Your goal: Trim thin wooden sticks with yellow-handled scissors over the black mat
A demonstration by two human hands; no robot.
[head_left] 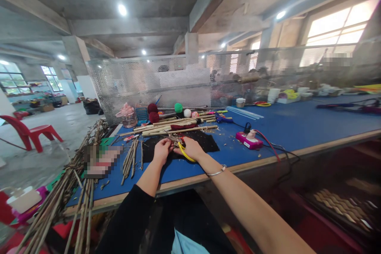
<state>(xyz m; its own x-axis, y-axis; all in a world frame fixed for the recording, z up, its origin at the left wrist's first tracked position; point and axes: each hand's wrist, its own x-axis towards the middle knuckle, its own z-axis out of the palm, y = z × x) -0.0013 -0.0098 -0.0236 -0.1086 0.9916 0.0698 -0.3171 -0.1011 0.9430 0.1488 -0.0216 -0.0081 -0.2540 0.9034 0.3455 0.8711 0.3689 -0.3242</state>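
My right hand [192, 149] is closed around yellow-handled scissors [187, 154], whose blades point up and to the left near my left fingertips. My left hand [162, 150] is closed with its fingertips pinched, close beside the scissors. Whatever sits between those fingers is too small to make out. Both hands are over a black mat [212, 143] on the blue tabletop [226, 162]. Just beyond them lie pale wooden sticks [193, 130]. A small bundle of cut twigs [129, 162] rests to the left of my left hand.
Long branches [64, 190] overhang the table's left end. A pink power strip [249, 141] with cables sits to the right, and a blue glue gun [223, 119] lies behind. Yarn balls [178, 107], a jar [129, 119] and a mesh partition [149, 83] stand at the back.
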